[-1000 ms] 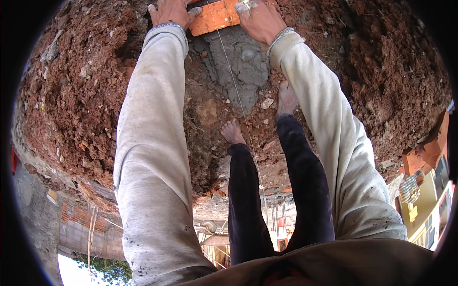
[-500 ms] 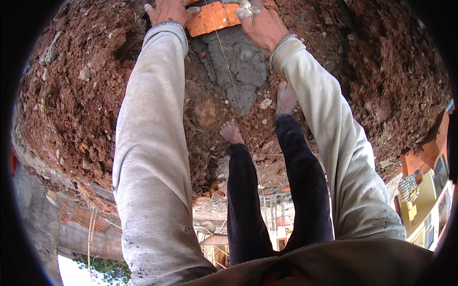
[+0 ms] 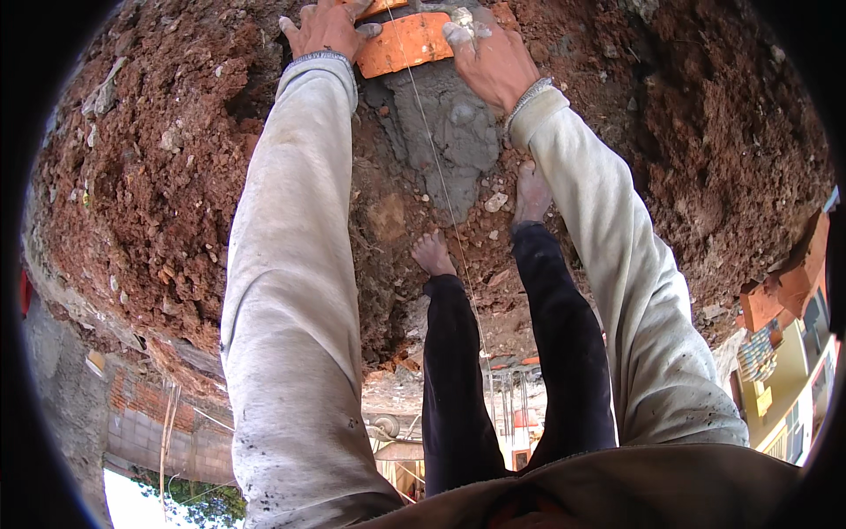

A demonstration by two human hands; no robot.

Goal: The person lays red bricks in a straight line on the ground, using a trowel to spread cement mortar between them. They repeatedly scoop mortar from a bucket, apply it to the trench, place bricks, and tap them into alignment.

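Observation:
An orange brick (image 3: pixel 404 44) lies on a bed of wet grey mortar (image 3: pixel 454 132) at the top middle. My left hand (image 3: pixel 328 31) rests at the brick's left end, fingers spread and thumb against its corner. At the right end is my right hand (image 3: pixel 498 66), its fingers curled under and mostly hidden. Beside its thumb shows a pale, mortar-smeared lump (image 3: pixel 464 18), whose kind I cannot make out. Just beyond, part of another orange brick (image 3: pixel 374 7) shows at the top edge. A thin taut string (image 3: pixel 423 123) passes over the brick and mortar.
Rough red-brown soil banks (image 3: pixel 159 176) rise on both sides. My bare feet (image 3: pixel 434 254) stand on stony ground near the mortar. Several orange bricks (image 3: pixel 762 304) lie at the far right, near a yellow building (image 3: pixel 797 370). A block wall (image 3: pixel 167 436) stands lower left.
The brick, mortar and both hands appear slightly lower and further right in the picture, as the whole view has shifted. More of the second brick shows beyond. My hands keep their places at the brick's ends.

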